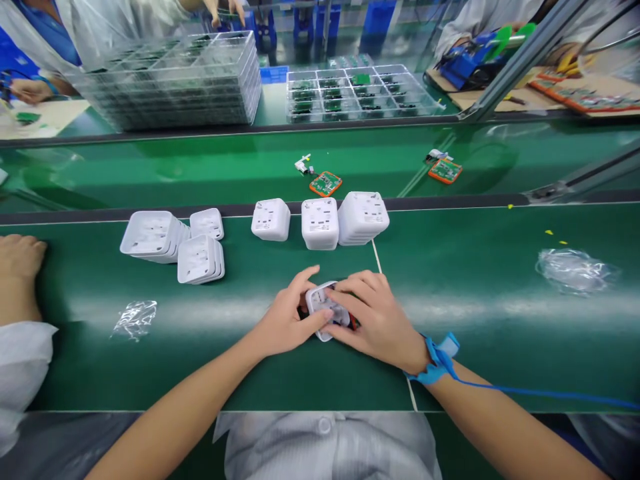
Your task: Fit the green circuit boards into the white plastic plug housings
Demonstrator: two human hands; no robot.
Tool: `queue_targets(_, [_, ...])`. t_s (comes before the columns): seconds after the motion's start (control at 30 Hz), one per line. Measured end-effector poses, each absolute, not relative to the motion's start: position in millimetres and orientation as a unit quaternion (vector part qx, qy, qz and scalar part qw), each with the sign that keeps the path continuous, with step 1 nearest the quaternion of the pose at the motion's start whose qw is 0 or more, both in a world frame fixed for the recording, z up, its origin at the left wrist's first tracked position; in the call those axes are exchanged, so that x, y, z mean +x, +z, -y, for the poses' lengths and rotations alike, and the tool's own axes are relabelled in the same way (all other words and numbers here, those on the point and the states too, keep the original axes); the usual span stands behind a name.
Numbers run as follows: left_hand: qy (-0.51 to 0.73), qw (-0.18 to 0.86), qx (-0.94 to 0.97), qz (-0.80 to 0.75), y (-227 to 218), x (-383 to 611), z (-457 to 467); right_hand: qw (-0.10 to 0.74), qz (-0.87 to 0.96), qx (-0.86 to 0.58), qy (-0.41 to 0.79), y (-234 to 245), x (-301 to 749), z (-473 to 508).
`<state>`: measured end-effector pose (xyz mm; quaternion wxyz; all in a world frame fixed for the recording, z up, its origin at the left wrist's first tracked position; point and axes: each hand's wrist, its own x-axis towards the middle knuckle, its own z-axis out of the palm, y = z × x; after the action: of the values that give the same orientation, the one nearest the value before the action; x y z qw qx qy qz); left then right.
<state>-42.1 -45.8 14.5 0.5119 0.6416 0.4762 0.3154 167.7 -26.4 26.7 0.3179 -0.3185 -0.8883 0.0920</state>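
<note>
Both my hands are on a small white plastic housing with rounded corners, just above the green work surface. My left hand grips its left side, with the thumb across the front and the index finger stretched upward. From the right, my right hand closes its fingers over the housing's upper and right edge. Something dark and red shows beside the housing under my right fingers, too covered to name. A blue wrist strap with a cord circles my right wrist. Stacked white covers stand just beyond my hands.
More white covers are stacked at left. Clear plastic bags lie left and right. Green circuit boards lie on the belt. Clear trays stand behind it. A co-worker's hand rests at the left edge.
</note>
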Motion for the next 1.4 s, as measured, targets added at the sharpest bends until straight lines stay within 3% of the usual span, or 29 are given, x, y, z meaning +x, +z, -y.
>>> queue_targets(0.2, [0.288, 0.475, 0.711, -0.431, 12.0, -45.4, 41.9, 0.294, 0.884, -0.347, 0.108, 21.8, 160.8, 31.9])
queue_targets(0.53, [0.3, 0.443, 0.701, -0.472, 12.4, -37.8, 44.6, 0.329, 0.858, -0.368, 0.145, 17.2, 157.7, 32.6])
queue_targets(0.83, [0.342, 0.463, 0.665, -0.475, 3.0, -35.7, 45.5, 0.26, 0.884, -0.349, 0.17, 19.9, 155.6, 25.4])
queue_targets(1.2, [0.321, 0.482, 0.664, -0.473, 4.9, -39.9, 42.1, 0.195, 0.93, -0.301, 0.083, 27.0, 168.9, 25.3])
queue_targets(1.4, [0.292, 0.495, 0.67, -0.47, 5.4, -43.4, 39.3, 0.219, 0.929, -0.299, -0.002, 11.0, 193.9, 33.5])
